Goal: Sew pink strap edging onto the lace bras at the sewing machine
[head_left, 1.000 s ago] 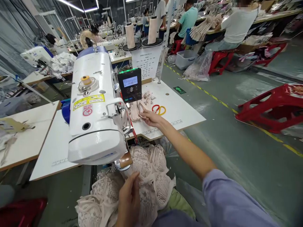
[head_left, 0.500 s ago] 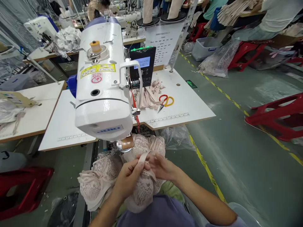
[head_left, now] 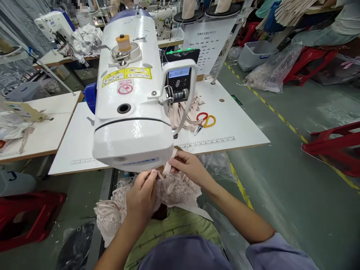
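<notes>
Both hands are closed and meet just below the head of a white sewing machine (head_left: 132, 142). The right hand (head_left: 189, 167) grips a pale pink strap (head_left: 168, 166) between thumb and fingers; the strap stands tilted above the lace bra (head_left: 174, 189). The left hand (head_left: 142, 193), beside it, pinches a narrow pale edge of the bra; its exact grip is partly hidden. The bra lies below the hands, above a green cloth (head_left: 171, 232) on the lap, with further lace cups (head_left: 108, 217) to the left. On the white counter (head_left: 242, 129), right of the machine head, a bundle of pale straps (head_left: 182, 114) lies beside scissors (head_left: 206, 120) with one red and one yellow handle. Printed ruler markings (head_left: 209, 142) run near the counter's front edge.
</notes>
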